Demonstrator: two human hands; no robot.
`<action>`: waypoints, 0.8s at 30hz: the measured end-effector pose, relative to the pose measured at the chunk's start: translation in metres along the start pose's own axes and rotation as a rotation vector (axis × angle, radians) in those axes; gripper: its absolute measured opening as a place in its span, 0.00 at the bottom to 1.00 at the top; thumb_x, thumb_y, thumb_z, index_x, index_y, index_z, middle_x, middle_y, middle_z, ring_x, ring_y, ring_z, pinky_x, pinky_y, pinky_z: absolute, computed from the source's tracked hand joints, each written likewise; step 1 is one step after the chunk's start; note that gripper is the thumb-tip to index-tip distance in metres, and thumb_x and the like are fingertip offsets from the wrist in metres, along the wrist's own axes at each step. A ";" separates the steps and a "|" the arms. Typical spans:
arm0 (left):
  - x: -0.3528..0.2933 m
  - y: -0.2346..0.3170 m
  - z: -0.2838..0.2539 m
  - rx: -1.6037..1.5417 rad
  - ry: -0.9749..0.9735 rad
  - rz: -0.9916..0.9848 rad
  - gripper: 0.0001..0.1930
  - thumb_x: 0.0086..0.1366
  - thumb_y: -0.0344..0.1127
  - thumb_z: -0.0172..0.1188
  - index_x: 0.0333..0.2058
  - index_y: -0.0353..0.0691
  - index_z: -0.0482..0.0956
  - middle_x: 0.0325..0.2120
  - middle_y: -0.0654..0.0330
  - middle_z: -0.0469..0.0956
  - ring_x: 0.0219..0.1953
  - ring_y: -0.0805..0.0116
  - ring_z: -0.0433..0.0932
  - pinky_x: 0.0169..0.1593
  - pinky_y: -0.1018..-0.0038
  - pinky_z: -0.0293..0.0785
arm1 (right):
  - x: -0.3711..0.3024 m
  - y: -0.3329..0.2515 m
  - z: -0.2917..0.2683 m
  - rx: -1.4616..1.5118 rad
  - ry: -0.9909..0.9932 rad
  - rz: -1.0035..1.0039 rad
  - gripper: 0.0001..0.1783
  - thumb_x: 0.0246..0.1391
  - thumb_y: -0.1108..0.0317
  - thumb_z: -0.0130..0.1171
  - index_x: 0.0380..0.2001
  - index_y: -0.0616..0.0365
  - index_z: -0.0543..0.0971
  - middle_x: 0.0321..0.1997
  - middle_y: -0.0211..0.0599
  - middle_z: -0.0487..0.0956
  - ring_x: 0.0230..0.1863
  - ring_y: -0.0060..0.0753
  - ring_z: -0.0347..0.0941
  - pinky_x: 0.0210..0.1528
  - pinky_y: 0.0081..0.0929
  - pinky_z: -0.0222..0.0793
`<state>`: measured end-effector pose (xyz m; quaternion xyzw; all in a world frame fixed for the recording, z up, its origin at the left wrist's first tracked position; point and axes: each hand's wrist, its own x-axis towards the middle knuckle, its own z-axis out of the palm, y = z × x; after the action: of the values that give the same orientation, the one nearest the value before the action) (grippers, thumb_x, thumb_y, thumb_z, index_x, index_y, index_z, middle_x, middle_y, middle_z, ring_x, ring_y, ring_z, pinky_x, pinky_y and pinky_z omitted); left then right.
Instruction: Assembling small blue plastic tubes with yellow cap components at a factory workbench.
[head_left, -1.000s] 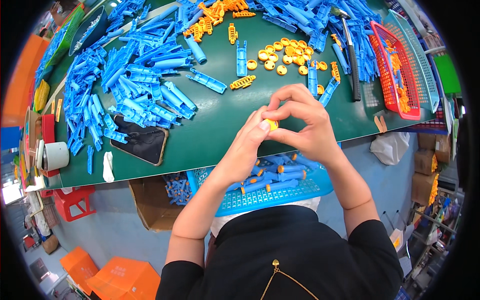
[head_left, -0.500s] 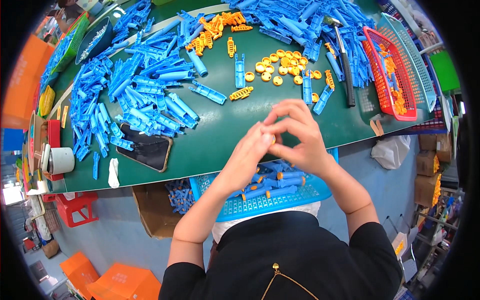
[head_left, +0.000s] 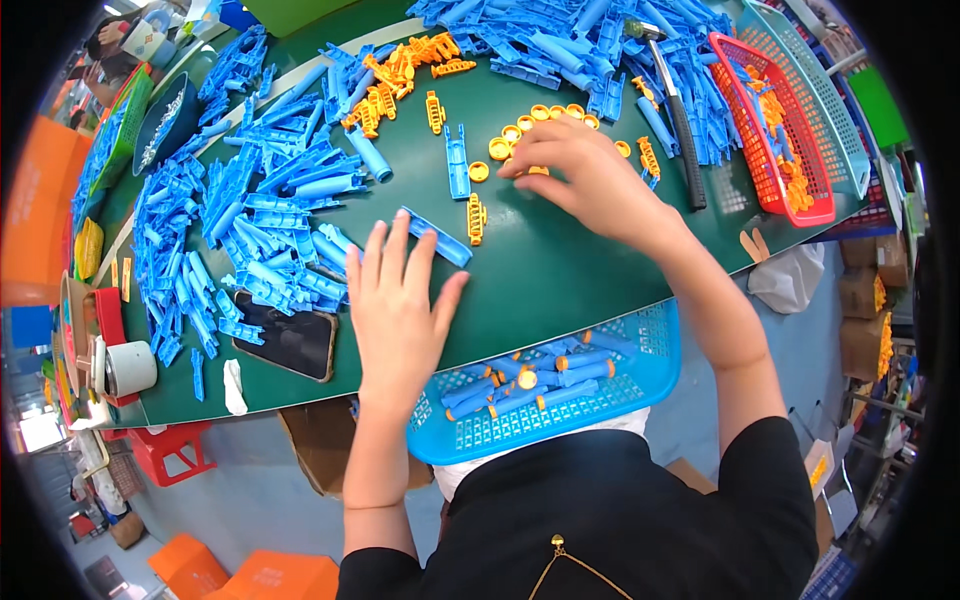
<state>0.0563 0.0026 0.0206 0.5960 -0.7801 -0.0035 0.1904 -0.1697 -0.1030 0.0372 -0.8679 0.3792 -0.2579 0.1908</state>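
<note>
My left hand reaches over the green table with its fingers spread. Its fingertips lie at a blue half-shell, which shows between and beside them. Above the cluster of round orange caps hovers my right hand, fingers bent and apart; it hides part of the cluster, and no held thing shows. Between the hands are an upright blue half-shell, a single orange cap and a ribbed orange insert. Close to my body, a blue basket holds several blue tubes with orange ends.
Heaps of blue shells cover the table's left and back. Ribbed orange pieces lie at the back. A dark phone is near the front edge. At the right are a black-handled hammer and a red basket.
My hands were together over the table edge and have parted. The left went to the half-shell, the right up to the caps. A tube with its orange end facing up now shows in the blue basket.
</note>
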 end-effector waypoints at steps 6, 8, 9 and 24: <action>-0.010 0.003 0.010 -0.120 0.068 -0.012 0.22 0.55 0.40 0.67 0.46 0.35 0.75 0.58 0.44 0.66 0.61 0.47 0.63 0.64 0.49 0.53 | 0.007 -0.021 0.030 -0.043 -0.089 -0.098 0.07 0.47 0.71 0.63 0.32 0.56 0.82 0.39 0.32 0.76 0.44 0.39 0.70 0.45 0.34 0.71; -0.011 0.002 0.011 -0.236 0.046 -0.024 0.24 0.52 0.36 0.69 0.46 0.37 0.74 0.57 0.48 0.68 0.60 0.51 0.65 0.64 0.49 0.53 | 0.001 -0.020 0.034 -0.143 -0.059 -0.182 0.10 0.46 0.72 0.63 0.35 0.54 0.82 0.42 0.30 0.75 0.47 0.38 0.71 0.43 0.32 0.73; -0.012 0.002 0.011 -0.238 0.045 -0.033 0.24 0.52 0.36 0.69 0.46 0.37 0.74 0.57 0.48 0.68 0.60 0.51 0.65 0.64 0.49 0.53 | -0.001 -0.020 0.032 -0.192 -0.033 -0.247 0.12 0.46 0.73 0.63 0.38 0.54 0.80 0.43 0.29 0.75 0.48 0.37 0.71 0.42 0.32 0.75; -0.011 0.010 0.007 -0.224 -0.039 0.065 0.39 0.41 0.40 0.67 0.56 0.44 0.68 0.52 0.59 0.70 0.60 0.55 0.62 0.67 0.47 0.38 | -0.028 -0.025 0.020 0.106 -0.182 0.063 0.08 0.55 0.71 0.58 0.38 0.60 0.78 0.36 0.40 0.72 0.40 0.41 0.70 0.41 0.33 0.67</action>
<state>0.0474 0.0143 0.0130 0.5449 -0.7974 -0.0962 0.2407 -0.1601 -0.0635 0.0260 -0.8641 0.3733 -0.1916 0.2781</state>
